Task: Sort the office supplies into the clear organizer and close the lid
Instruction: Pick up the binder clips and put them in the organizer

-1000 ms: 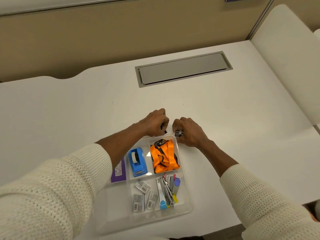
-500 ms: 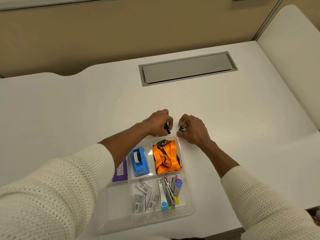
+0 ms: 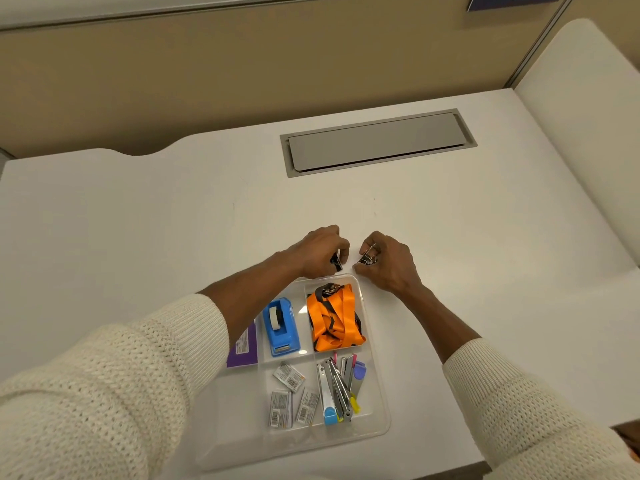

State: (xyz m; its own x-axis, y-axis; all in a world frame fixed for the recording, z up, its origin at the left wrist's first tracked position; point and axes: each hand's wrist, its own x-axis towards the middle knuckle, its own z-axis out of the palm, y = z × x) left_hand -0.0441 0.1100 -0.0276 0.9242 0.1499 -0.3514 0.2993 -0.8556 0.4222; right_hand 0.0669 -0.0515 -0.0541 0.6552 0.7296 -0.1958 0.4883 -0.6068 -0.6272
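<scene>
The clear organizer (image 3: 379, 403) lies open on the white worktop (image 3: 138, 216) and serves as the landmark here. In its near compartments sit small labelled staple boxes (image 3: 289, 375) and a bundle of staplers (image 3: 337, 389). In the compartments farther from the person sit a blue tape dispenser (image 3: 280, 326), an orange lanyard (image 3: 334, 318) and, at the left, a purple box (image 3: 244, 344) partly hidden by the forearm. No lid shows in view.

Just beyond the organizer's far edge, the left hand (image 3: 317, 251) is pinched shut on a small black binder clip (image 3: 336, 263), and the right hand (image 3: 388, 259) is curled closed around a cluster of binder clips (image 3: 367, 259) with wire loops showing (how many, I cannot tell). Holding them close to the far rim likely keeps the drop into a compartment short, gathered so none scatter. Farther off, a grey cable hatch (image 3: 377, 142) is set into the worktop.

Compared with half a second earlier, both hands sit slightly farther past the organizer's far edge and a little wider apart, each with its clips as before; the organizer's contents look unchanged.
</scene>
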